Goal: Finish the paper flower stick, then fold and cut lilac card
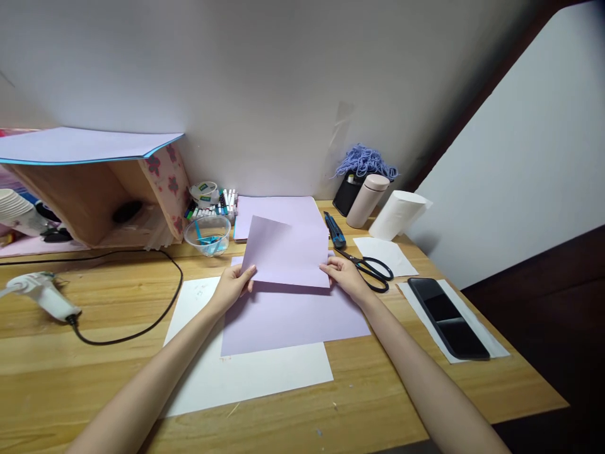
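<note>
A lilac sheet of paper (293,315) lies on a white sheet (265,375) on the wooden desk (94,372). Its far part is lifted and bent up into a flap (286,252). My left hand (234,284) pinches the flap's lower left corner. At the lower right corner my right hand (344,274) holds the flap, fingers closed on the edge. Both forearms reach in from the bottom of the view.
Black scissors (373,270) and a blue utility knife (334,230) lie right of the paper. A phone (447,317), a paper roll (397,214), a pink bottle (367,200), a plastic cup (208,234), markers (215,205), a glue gun (42,293) with cable, and more lilac paper (278,211) surround it.
</note>
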Motion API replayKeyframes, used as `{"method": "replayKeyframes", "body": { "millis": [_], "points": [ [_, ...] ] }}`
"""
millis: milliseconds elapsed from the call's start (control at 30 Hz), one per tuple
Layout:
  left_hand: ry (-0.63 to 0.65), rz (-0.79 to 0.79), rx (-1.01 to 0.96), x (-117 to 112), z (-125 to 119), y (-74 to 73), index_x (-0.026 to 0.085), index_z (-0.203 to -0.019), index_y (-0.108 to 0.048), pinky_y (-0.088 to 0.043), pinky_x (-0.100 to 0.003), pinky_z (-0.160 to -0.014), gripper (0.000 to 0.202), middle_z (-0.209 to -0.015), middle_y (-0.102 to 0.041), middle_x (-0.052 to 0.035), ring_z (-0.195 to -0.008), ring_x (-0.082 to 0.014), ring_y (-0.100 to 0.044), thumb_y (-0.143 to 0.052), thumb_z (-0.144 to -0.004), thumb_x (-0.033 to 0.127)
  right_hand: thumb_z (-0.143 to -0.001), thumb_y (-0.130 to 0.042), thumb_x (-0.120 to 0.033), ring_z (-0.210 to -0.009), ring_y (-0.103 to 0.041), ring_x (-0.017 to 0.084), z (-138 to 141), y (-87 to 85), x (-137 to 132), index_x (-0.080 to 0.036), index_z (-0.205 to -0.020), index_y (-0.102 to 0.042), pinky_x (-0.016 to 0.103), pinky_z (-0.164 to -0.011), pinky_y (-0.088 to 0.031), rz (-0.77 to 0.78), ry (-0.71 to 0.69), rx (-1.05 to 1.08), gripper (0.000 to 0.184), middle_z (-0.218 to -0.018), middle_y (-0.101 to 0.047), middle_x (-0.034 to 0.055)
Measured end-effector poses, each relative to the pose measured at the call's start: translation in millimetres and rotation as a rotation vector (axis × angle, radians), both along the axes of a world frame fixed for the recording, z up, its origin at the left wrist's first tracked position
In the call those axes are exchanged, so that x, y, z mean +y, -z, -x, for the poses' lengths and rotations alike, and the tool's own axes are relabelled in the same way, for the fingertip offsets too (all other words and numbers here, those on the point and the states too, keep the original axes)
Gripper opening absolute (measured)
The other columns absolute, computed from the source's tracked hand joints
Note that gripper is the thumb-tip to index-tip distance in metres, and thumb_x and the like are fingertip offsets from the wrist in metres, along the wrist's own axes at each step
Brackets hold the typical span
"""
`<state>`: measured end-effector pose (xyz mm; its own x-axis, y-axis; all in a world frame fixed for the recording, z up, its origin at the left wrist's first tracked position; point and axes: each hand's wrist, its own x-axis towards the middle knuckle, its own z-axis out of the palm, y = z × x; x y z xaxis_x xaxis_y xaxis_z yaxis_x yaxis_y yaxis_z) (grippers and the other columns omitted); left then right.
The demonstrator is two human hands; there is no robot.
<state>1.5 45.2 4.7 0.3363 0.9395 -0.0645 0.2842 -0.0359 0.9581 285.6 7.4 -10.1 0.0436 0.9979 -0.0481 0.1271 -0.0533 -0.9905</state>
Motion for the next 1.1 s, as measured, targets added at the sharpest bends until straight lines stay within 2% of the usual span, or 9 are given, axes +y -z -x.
{"method": "replayKeyframes", "body": {
  "millis": [133, 267, 367, 433, 500, 733, 867, 967, 1100],
  "points": [
    [-0.038, -0.026, -0.087, 4.0, -0.1, 2.4, 0.016, -0.055, -0.049, -0.022, -0.020, -0.038, 0.041, -0.040, -0.043, 0.0042, -0.034, -0.0051, -0.030, -0.048, -0.080, 0.048, -0.068, -0.067, -0.042, -0.039, -0.045, 0.008, -9.4, -2.2, 1.1, -0.017, -0.058, -0.050, 0.020, -0.043, -0.033, -0.012, 0.047, -0.025, 0.032, -0.042, -0.050, -0.0056],
    [-0.207, -0.135, -0.112, 8.6, 4.6, 3.1, 0.014, -0.090, -0.059, -0.034, -0.021, -0.046, 0.034, -0.054, -0.052, 0.0032, -0.041, -0.0076, -0.041, -0.044, -0.083, 0.044, -0.061, -0.071, -0.044, -0.039, -0.044, 0.008, -24.8, -3.2, 4.5, -0.016, -0.064, -0.055, 0.020, -0.038, -0.033, -0.011, 0.237, 0.070, 0.032, -0.045, -0.051, -0.0046],
    [-0.278, -0.340, 0.113, 10.7, 9.0, 5.0, 0.015, -0.105, -0.057, -0.045, -0.028, -0.070, 0.034, -0.085, -0.063, -0.0060, -0.075, -0.0159, -0.058, -0.046, -0.083, 0.039, -0.059, -0.074, -0.040, -0.039, -0.044, 0.007, -25.9, -0.3, 7.6, -0.016, -0.069, -0.058, 0.019, -0.036, -0.036, -0.005, 0.289, 0.220, 0.031, -0.049, -0.053, -0.0040],
    [-0.283, -0.476, 0.365, 10.5, 10.4, 7.2, 0.016, -0.110, -0.055, -0.040, -0.036, -0.087, 0.039, -0.109, -0.059, -0.0106, -0.103, -0.0241, -0.052, -0.054, -0.078, 0.038, -0.060, -0.074, -0.036, -0.044, -0.048, 0.008, -17.9, 1.6, 8.5, -0.017, -0.075, -0.060, 0.019, -0.040, -0.043, 0.017, 0.246, 0.343, 0.028, -0.057, -0.058, -0.0026],
    [-0.273, -0.533, 0.580, 9.0, 10.5, 9.3, 0.015, -0.116, -0.052, -0.035, -0.042, -0.093, 0.049, -0.119, -0.054, -0.0129, -0.112, -0.0296, -0.044, -0.058, -0.075, 0.041, -0.064, -0.072, -0.031, -0.051, -0.054, 0.009, -5.8, 2.4, 7.7, -0.018, -0.079, -0.061, 0.021, -0.048, -0.050, 0.040, 0.196, 0.464, 0.022, -0.066, -0.062, -0.0013],
    [-0.235, -0.491, 0.752, 5.3, 9.8, 9.1, 0.017, -0.115, -0.052, -0.038, -0.041, -0.084, 0.053, -0.106, -0.055, -0.0110, -0.100, -0.0291, -0.049, -0.057, -0.074, 0.050, -0.069, -0.069, -0.021, -0.079, -0.067, 0.014, 19.3, 0.8, 2.3, -0.018, -0.079, -0.056, 0.023, -0.074, -0.054, 0.112, 0.046, 0.580, 0.017, -0.078, -0.062, -0.0005],
    [-0.275, -0.511, 0.767, 7.6, 11.9, 9.4, 0.015, -0.118, -0.049, -0.037, -0.042, -0.087, 0.062, -0.113, -0.050, -0.0142, -0.107, -0.0314, -0.046, -0.056, -0.072, 0.055, -0.074, -0.066, -0.027, -0.075, -0.068, 0.016, 21.0, 0.2, 11.0, -0.017, -0.072, -0.053, 0.025, -0.072, -0.056, 0.166, 0.089, 0.662, 0.017, -0.067, -0.062, 0.0003],
    [-0.279, -0.461, 0.734, 10.6, 13.6, 10.7, 0.015, -0.120, -0.047, -0.037, -0.043, -0.088, 0.064, -0.112, -0.053, -0.0144, -0.107, -0.0318, -0.048, -0.059, -0.070, 0.053, -0.075, -0.066, -0.021, -0.065, -0.068, 0.016, 29.0, -2.4, 24.6, -0.016, -0.067, -0.051, 0.023, -0.064, -0.057, 0.211, 0.127, 0.634, 0.017, -0.059, -0.062, 0.0018],
    [-0.309, -0.369, 0.477, 14.1, 14.7, 10.9, 0.017, -0.121, -0.043, -0.040, -0.039, -0.087, 0.060, -0.113, -0.056, -0.0123, -0.105, -0.0275, -0.052, -0.063, -0.070, 0.042, -0.076, -0.063, -0.015, -0.060, -0.068, 0.016, 47.3, -8.0, 47.8, -0.015, -0.070, -0.053, 0.025, -0.059, -0.058, 0.189, 0.115, 0.584, 0.012, -0.064, -0.066, 0.0061]
  ]
}}
